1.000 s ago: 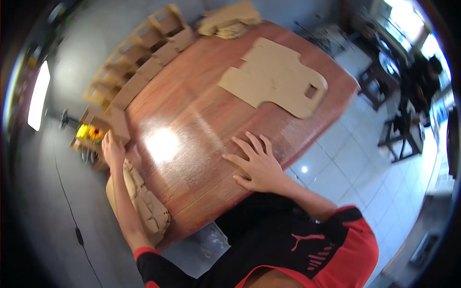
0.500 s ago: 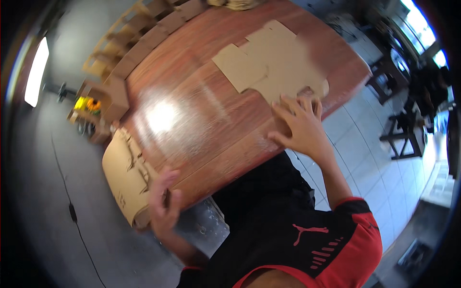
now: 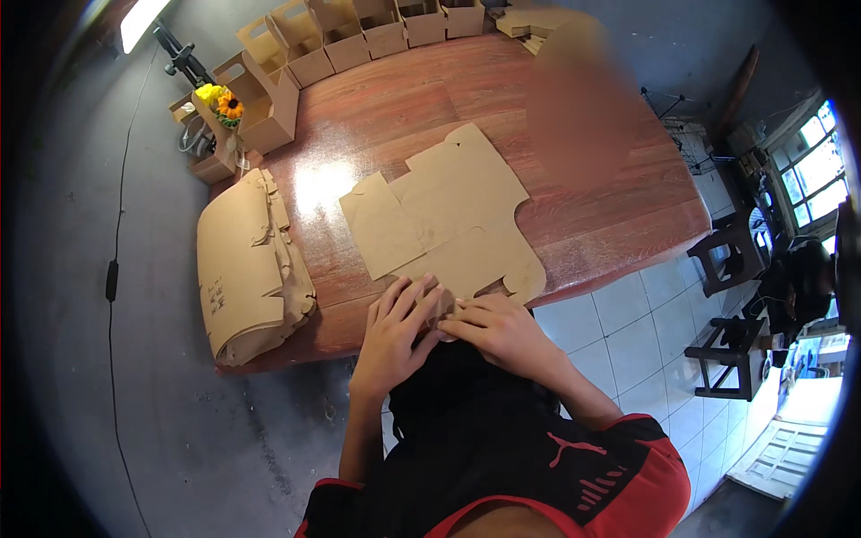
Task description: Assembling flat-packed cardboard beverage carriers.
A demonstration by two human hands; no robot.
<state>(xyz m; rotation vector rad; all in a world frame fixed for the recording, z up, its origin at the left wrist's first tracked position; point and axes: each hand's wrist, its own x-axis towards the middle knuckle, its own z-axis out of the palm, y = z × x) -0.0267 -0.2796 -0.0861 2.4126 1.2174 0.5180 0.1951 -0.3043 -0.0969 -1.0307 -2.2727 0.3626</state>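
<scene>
A flat die-cut cardboard sheet (image 3: pixel 466 193) lies on the reddish wooden table, with notches and a rounded corner along its outline. At its near edge, my left hand (image 3: pixel 395 327) bends its fingers over the board, thumb tucked underneath. Close beside it, my right hand (image 3: pixel 502 332) is closed on the same edge. The fingertips nearly meet around a small flap there, and my fingers partly hide it.
A folded stack of cut cardboard (image 3: pixel 242 269) rests at the table's left end. Open cardboard boxes (image 3: pixel 345 45) line the far edge, beside a box with yellow and orange flowers (image 3: pixel 230 106). More cardboard pieces (image 3: pixel 529 22) sit at the back. Dark stools (image 3: pixel 726 359) stand at right.
Both hands have come together at the sheet's near edge, the left from beside the folded stack, the right from the sheet's right part. The whole view has turned and shifted.
</scene>
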